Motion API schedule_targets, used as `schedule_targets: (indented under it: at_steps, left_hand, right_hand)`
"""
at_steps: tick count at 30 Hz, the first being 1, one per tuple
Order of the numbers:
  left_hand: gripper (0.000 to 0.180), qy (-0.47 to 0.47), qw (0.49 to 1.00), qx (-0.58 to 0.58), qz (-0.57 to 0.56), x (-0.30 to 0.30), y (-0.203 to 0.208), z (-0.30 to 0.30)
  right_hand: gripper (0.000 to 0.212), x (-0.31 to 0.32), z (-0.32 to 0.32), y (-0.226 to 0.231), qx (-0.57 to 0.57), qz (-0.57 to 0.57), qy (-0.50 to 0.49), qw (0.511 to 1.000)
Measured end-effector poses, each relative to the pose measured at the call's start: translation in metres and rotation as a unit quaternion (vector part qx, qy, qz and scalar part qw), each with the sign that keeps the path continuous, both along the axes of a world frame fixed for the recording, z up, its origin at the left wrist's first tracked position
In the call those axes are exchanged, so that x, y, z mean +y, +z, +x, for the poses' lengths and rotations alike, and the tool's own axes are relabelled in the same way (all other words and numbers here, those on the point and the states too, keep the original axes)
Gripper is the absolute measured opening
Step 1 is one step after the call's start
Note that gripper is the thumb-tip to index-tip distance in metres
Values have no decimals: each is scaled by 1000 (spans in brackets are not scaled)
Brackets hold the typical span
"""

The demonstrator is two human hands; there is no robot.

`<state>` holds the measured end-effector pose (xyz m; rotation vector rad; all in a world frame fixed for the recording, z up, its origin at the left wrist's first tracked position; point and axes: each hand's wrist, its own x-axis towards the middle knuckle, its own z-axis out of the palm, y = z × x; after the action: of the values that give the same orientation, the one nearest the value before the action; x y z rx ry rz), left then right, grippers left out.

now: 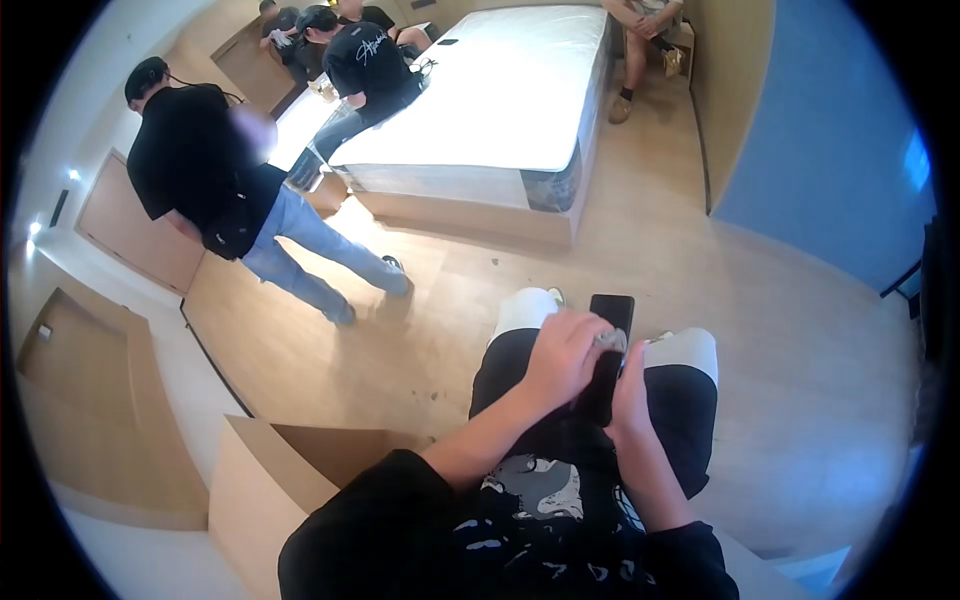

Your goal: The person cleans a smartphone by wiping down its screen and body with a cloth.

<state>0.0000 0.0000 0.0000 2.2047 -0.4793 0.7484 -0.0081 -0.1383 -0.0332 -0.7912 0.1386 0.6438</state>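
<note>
A black, flat, rectangular phone (613,311) is above my lap, its long side running away from me. My right hand (629,397) grips its right edge, thumb side up. Over the phone's middle, my left hand (566,352) is closed with its fingers curled on a small grey crumpled cloth (611,341). That cloth touches the phone's face or lies just over it; which of the two I cannot tell. The left fingertips are partly hidden behind the cloth and hand. Beneath are my legs, in black with white at the knees (681,358).
Ahead stands a bed with a white mattress (480,90) in clear plastic. One person (205,160) stands at the left; another sits on the bed's edge (368,70). More people are farther back. A wooden cabinet (262,470) is close at my left, a pale wall (830,150) at right.
</note>
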Motion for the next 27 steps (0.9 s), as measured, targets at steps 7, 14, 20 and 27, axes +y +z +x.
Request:
schedule_targets:
  at_steps: [7, 14, 20, 27]
  left_hand:
    - [26, 72, 995, 0, -63, -1, 5, -4]
    - [30, -72, 996, 34, -37, -30, -11, -64]
    - [38, -13, 999, 28, 13, -9, -10, -53]
    - [22, 82, 996, -41, 2, 9, 0, 7]
  right_hand:
    - [74, 1, -22, 6, 51, -5, -16, 999]
    - [76, -19, -6, 6, -12, -34, -131, 991]
    - [81, -4, -10, 20, 7, -18, -65, 998]
    - [74, 1, -10, 8, -14, -17, 62, 998]
